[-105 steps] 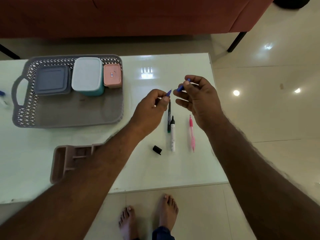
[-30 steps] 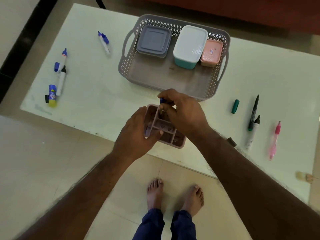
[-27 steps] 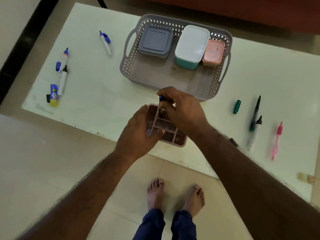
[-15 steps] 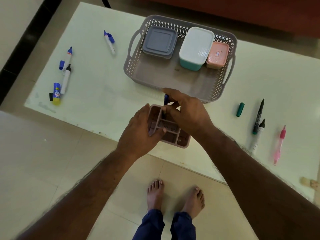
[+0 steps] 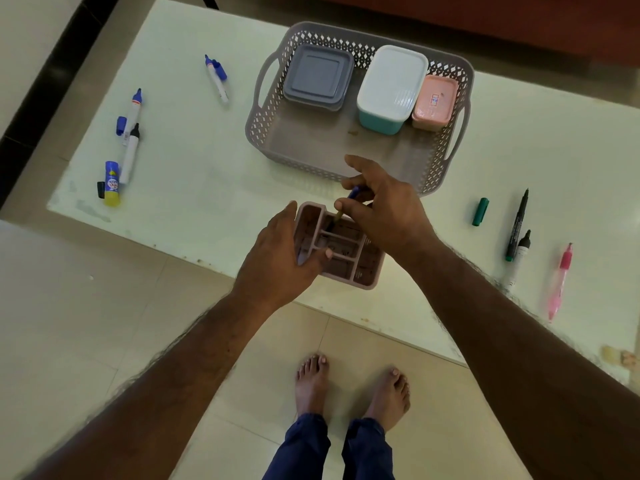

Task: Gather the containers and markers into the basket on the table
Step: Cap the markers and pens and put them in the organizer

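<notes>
A grey lattice basket [image 5: 266, 133] on the white table [image 5: 194, 174] holds a grey flat container [image 5: 317, 76], a white-lidded teal container [image 5: 391, 86] and a small pink container [image 5: 434, 100]. At the table's near edge stands a pinkish divided organizer [image 5: 349, 258]. My left hand [image 5: 277, 258] grips its left side, thumb over a divider. My right hand [image 5: 384, 206] pinches a blue pen [image 5: 348, 202], its lower end inside a far compartment. Loose markers lie left [image 5: 130, 155], [image 5: 216, 79] and right [image 5: 517, 223], [image 5: 559, 282].
A glue stick [image 5: 112, 183] and a blue cap [image 5: 121, 125] lie at the table's left end, a green cap [image 5: 480, 212] to the right of the basket. A red-brown sofa [image 5: 519, 22] runs behind the table. My bare feet [image 5: 349, 386] stand on the tiled floor.
The capped blue pen was carried from the table's right part to the organizer. Over the last second my right hand lowered it into a far compartment while the left kept hold of the organizer.
</notes>
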